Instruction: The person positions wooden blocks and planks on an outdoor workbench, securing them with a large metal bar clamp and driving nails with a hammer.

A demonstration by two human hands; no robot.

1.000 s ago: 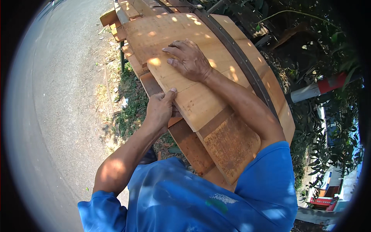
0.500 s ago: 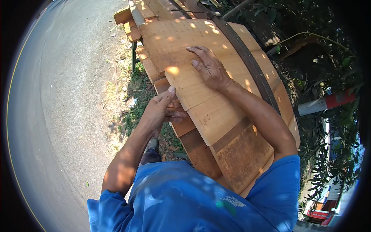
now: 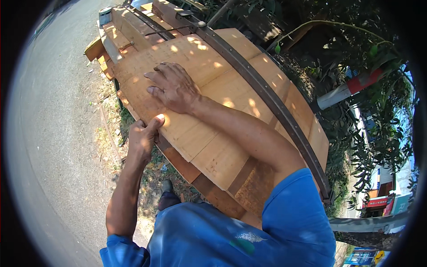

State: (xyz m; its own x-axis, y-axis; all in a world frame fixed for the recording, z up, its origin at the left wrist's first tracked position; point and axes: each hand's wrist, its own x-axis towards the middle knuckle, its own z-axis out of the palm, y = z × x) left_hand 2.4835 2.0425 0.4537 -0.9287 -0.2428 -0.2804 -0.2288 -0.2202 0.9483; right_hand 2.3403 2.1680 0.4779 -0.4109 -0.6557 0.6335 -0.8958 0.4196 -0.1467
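Observation:
My right hand (image 3: pixel 173 89) lies on top of a large pale plywood sheet (image 3: pixel 204 142) speckled with sunlight, fingers apart and slightly bent. My left hand (image 3: pixel 144 131) grips the sheet's left edge just below and left of it, thumb on top and fingers mostly hidden underneath. Darker, stained boards (image 3: pixel 220 198) show beneath that edge. A long dark metal bar with a row of holes (image 3: pixel 275 107) runs across the sheets on the right side.
A can (image 3: pixel 105 17) stands on wood pieces at the far end. Paved road (image 3: pixel 58 133) and a dry grass verge border the left. A red and white pole (image 3: pixel 338 93), dark foliage and signboards are at the right. My booted foot (image 3: pixel 168 187) shows below.
Both hands have moved farther up the sheet toward its far end. My left hand, loose at the edge half a second ago, grips it again. The view has shifted.

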